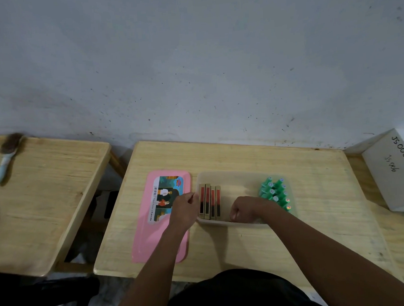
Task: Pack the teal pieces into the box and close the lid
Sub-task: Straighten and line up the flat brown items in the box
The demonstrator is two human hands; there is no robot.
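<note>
A translucent box (230, 174) sits on the middle of the wooden table. Several teal pieces (275, 192) stand upright in its right end. Several gold and red slim packs (210, 200) lie side by side in its left end. My left hand (184, 211) rests at the box's left wall, fingertips touching the leftmost pack. My right hand (245, 208) is inside the box near its front wall, fingers curled down; what it holds is hidden. The pink lid (144, 233) lies flat left of the box, partly under my left forearm.
A white carton (394, 173) marked JS006 stands at the table's right edge. A second wooden table (41, 196) at the left carries a brush (5, 156). A grey wall runs behind both tables.
</note>
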